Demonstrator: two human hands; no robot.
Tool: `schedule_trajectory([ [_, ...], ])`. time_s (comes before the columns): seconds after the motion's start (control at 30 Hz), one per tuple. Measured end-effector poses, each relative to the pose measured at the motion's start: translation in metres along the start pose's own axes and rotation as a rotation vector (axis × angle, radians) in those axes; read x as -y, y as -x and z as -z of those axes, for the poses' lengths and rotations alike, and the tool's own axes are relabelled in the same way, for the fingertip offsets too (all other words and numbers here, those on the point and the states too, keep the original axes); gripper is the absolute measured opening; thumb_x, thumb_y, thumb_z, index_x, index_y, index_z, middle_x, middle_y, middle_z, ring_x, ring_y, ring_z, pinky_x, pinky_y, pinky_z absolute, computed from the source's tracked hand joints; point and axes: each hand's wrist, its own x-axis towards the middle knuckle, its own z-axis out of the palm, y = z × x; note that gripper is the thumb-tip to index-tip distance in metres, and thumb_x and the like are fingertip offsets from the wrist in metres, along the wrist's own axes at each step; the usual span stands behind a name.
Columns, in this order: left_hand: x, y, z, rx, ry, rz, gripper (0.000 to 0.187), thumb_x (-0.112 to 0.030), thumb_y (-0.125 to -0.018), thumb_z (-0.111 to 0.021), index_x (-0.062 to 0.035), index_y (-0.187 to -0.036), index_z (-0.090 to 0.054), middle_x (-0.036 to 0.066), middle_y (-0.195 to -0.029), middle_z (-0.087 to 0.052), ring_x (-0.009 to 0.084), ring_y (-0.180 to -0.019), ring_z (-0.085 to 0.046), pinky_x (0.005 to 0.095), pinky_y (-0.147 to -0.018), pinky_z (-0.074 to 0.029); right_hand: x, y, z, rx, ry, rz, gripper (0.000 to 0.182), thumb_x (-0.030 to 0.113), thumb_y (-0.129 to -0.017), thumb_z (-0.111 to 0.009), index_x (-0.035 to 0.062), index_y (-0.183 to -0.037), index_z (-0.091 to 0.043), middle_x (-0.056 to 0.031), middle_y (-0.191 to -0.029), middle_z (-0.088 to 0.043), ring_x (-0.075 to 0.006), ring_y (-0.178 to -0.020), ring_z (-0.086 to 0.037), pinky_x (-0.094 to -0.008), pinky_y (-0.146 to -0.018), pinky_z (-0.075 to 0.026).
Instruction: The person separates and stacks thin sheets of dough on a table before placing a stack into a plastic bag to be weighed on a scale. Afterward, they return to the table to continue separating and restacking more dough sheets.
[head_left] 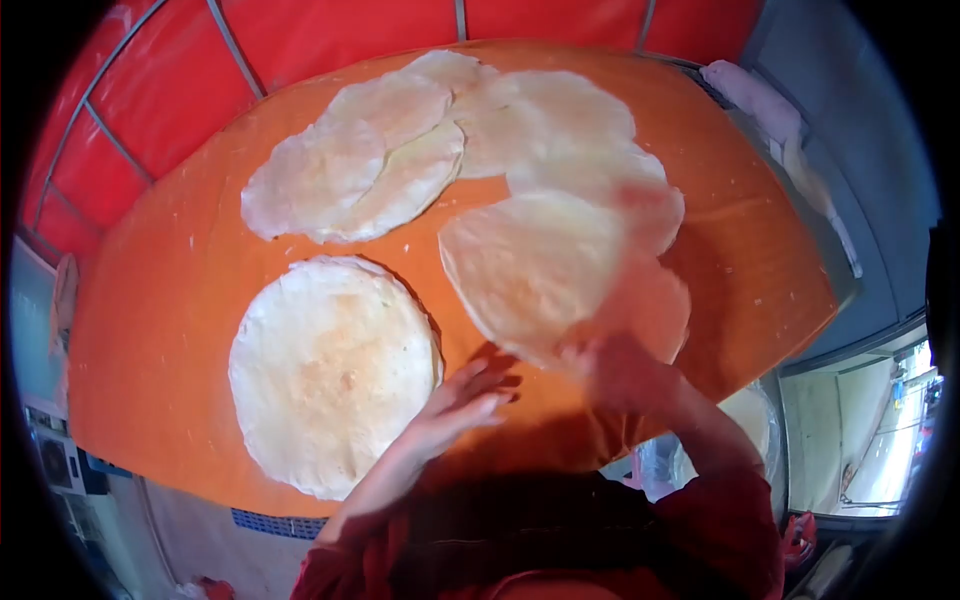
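A thick round stack of pale flatbread lies on the orange cloth at the left. My left hand is beside its right edge, fingers apart and holding nothing. Near the lower edge of a separate large flatbread, right of centre, is my right hand, blurred by motion. Its fingers are smeared, so whether they grip the bread is unclear. Behind, several thin flatbreads overlap in an arc, among them one at the left and one at the back right.
The orange-covered table has a red panelled wall behind it. A pinkish-white bundle lies beyond the right edge. Clear plastic shows at the lower right, near my right forearm.
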Motion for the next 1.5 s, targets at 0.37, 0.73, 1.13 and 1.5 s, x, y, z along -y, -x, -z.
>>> schedule_trajectory([
  [0.37,0.039,-0.051,0.003,-0.005,0.237,-0.207,0.037,-0.005,-0.083,-0.053,-0.0031,-0.118,-0.041,0.011,-0.113,-0.052,0.0218,-0.100,-0.053,0.0381,-0.082,-0.048,0.014,-0.008,-0.050,-0.410,-0.488,-0.170,0.072,0.030,-0.056,-0.077,0.0009,-0.113,-0.043,-0.0185,-0.109,-0.051,-0.0332,-0.103,-0.048,-0.0364,-0.085,-0.040],
  [0.73,0.045,-0.050,0.004,-0.075,0.433,-0.252,0.042,-0.034,-0.088,-0.043,-0.0035,-0.117,-0.039,0.017,-0.109,-0.051,0.0273,-0.099,-0.054,0.0412,-0.083,-0.047,0.030,0.002,-0.044,-0.346,-0.302,-0.069,0.035,0.019,-0.077,-0.058,0.0011,-0.107,-0.051,-0.0161,-0.095,-0.058,-0.0241,-0.082,-0.059,-0.0315,-0.071,-0.046],
  [1.13,0.033,-0.074,-0.044,-0.238,0.277,-0.238,0.055,-0.051,-0.083,-0.043,-0.0019,-0.108,-0.045,0.024,-0.116,-0.045,0.0363,-0.101,-0.050,0.0442,-0.085,-0.043,-0.077,0.094,0.212,-0.603,0.157,0.227,0.016,0.013,-0.077,-0.056,0.0018,-0.089,-0.059,-0.0101,-0.086,-0.059,-0.0197,-0.077,-0.056,-0.0301,-0.065,-0.046],
  [1.5,0.081,-0.211,-0.101,-0.237,0.178,-0.176,0.030,-0.022,-0.087,-0.049,0.0024,-0.104,-0.051,0.014,-0.094,-0.059,0.0266,-0.082,-0.060,0.0356,-0.069,-0.052,-0.146,0.199,0.046,-0.114,0.053,-0.002,0.041,0.018,-0.071,-0.064,-0.0029,-0.104,-0.051,-0.0169,-0.100,-0.056,-0.0279,-0.095,-0.053,-0.0325,-0.080,-0.042],
])
